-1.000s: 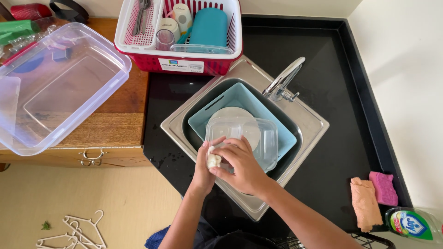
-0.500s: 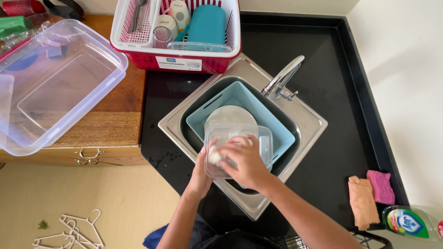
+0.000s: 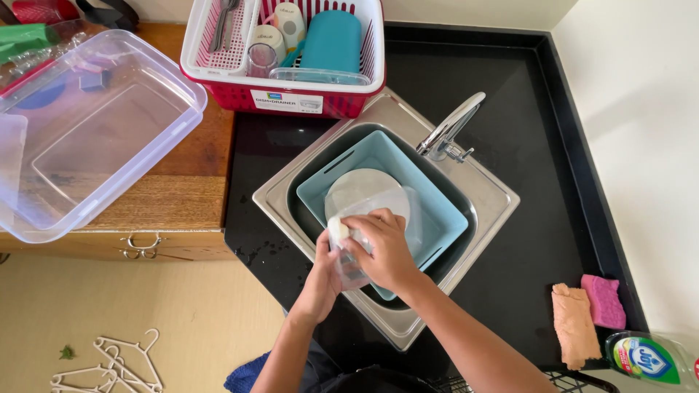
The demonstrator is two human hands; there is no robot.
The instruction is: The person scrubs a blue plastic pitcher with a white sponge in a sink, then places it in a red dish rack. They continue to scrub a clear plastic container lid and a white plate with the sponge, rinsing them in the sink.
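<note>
Over the steel sink (image 3: 480, 182) I hold a clear plastic container (image 3: 348, 271) tilted on its side. My left hand (image 3: 324, 280) grips it from the near side. My right hand (image 3: 382, 247) presses a pale sponge (image 3: 338, 230) against the container's upper edge. Below them a light blue square tub (image 3: 429, 196) sits in the sink, with a round white plate (image 3: 364, 189) lying inside it. The chrome tap (image 3: 451, 127) stands at the sink's far right corner.
A red and white dish rack (image 3: 284, 98) with cups, cutlery and a teal container stands behind the sink. A big clear plastic box (image 3: 87, 138) rests on the wooden cabinet (image 3: 182, 204) at left. Orange and pink cloths (image 3: 586, 316) and a green soap bottle (image 3: 644, 356) lie at right. White hangers (image 3: 109, 360) are on the floor.
The clear container has tipped from lying flat over the plate to standing on its side nearer me. My right hand with the sponge has shifted toward its upper edge.
</note>
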